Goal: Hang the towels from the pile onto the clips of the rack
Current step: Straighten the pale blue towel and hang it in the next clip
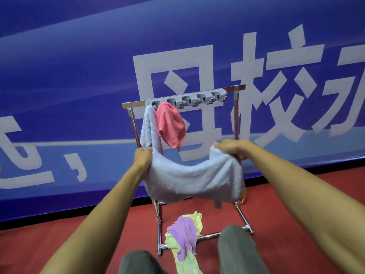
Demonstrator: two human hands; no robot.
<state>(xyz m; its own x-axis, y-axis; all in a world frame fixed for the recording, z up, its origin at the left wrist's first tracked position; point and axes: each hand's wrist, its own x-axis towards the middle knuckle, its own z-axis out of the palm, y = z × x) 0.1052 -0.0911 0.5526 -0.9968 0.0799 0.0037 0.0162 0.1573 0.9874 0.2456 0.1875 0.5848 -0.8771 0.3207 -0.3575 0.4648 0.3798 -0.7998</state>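
A pale blue towel [194, 179] hangs stretched between my hands in front of the rack. My left hand [142, 157] grips its left corner and my right hand [230, 148] grips its right corner. The metal rack [236, 115] carries a grey clip strip [197, 100] along its top bar. Another pale blue towel [148, 130] hangs from the leftmost clip, and a pink towel [170, 125] hangs from the clip beside it. The clips further right hold nothing. The pile [184, 237] of purple and yellow-green towels lies on the floor at the rack's foot.
A large blue banner [79, 86] with white characters stands close behind the rack. The floor is red carpet [296, 214]. My knees [236, 248] in dark trousers are at the bottom, next to the pile.
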